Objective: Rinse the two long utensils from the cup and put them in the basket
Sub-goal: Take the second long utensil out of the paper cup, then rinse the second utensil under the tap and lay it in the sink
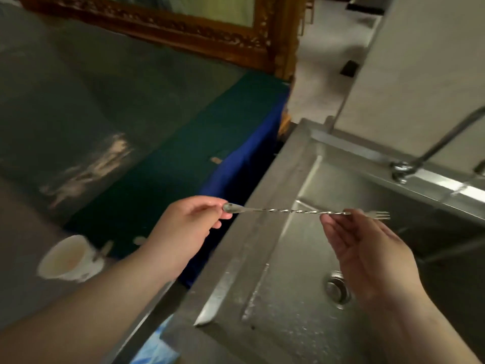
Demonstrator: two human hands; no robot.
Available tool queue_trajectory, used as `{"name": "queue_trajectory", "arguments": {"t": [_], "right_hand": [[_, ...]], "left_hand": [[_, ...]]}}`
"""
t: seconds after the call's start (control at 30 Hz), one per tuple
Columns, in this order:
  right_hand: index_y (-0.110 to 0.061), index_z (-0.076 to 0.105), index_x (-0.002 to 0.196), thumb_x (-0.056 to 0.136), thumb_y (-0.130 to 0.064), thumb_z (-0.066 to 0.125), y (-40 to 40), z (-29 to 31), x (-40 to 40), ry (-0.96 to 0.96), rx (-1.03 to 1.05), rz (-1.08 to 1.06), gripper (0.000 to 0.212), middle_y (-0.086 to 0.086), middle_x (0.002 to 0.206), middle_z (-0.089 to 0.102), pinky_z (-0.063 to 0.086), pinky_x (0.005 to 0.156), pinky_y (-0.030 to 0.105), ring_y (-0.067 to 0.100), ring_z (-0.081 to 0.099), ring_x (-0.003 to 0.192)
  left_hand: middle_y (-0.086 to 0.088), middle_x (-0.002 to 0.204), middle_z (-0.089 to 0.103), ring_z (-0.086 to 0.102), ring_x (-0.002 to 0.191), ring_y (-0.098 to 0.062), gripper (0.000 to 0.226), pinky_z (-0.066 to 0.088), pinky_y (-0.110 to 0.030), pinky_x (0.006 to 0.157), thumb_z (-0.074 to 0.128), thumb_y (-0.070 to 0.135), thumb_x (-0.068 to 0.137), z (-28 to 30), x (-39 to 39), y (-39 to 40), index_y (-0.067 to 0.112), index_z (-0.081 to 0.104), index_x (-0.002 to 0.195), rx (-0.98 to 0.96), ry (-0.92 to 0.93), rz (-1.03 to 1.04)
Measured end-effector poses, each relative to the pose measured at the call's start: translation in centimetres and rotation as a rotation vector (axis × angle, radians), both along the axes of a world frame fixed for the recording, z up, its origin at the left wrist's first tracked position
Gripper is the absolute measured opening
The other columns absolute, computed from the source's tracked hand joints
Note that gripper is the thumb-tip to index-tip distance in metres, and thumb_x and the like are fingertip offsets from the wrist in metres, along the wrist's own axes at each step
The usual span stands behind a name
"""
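A long twisted metal bar utensil (294,211) with a spoon end on the left and a small fork end on the right stretches level over the left rim of the steel sink (252,232). My left hand (189,224) pinches its spoon end. My right hand (367,253), palm up over the basin, touches the shaft close to the fork end with its fingertips. A white cup (68,258) stands on the dark surface at lower left, blurred, with what looks like another utensil (103,249) leaning at its right side. No basket is in view.
A tap (430,151) rises from the sink's back rim at right; no water runs. The drain (338,287) lies under my right hand. A blue and green cloth (199,143) covers something left of the sink. A carved wooden frame (199,30) leans at the back.
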State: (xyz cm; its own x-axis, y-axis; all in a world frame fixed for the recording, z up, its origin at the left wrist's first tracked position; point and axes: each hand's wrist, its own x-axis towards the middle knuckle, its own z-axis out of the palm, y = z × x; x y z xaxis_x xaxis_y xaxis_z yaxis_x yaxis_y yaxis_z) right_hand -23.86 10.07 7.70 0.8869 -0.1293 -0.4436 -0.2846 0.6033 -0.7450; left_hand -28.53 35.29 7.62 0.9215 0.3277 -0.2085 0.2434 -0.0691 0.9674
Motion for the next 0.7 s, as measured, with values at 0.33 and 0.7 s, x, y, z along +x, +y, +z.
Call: {"name": "queue_trajectory", "arguments": {"t": [0.33, 0.7], "right_hand": [[-0.004, 0.066, 0.088, 0.099, -0.011, 0.053, -19.1, -2.2, 1.4, 0.065, 0.018, -0.26, 0.019, 0.014, 0.072, 0.076, 0.061, 0.065, 0.034, 0.027, 0.077, 0.079], [0.002, 0.061, 0.084, 0.099, -0.004, 0.049, -28.5, -7.4, 2.0, 0.178, 0.289, -0.507, 0.021, 0.011, 0.065, 0.07, 0.063, 0.062, 0.033, 0.017, 0.074, 0.064]], "left_hand": [[0.0, 0.077, 0.076, 0.059, 0.063, -0.003, 0.008, 0.044, -0.016, 0.057, 0.065, 0.012, 0.087, -2.7, 8.5, -19.3, 0.017, 0.072, 0.088, -0.166, 0.052, -0.199], [0.001, 0.083, 0.076, 0.065, 0.071, -0.005, 0.01, 0.049, -0.022, 0.07, 0.074, 0.016, 0.077, -6.1, 15.3, -31.3, 0.024, 0.072, 0.082, -0.036, 0.036, -0.371]]}}
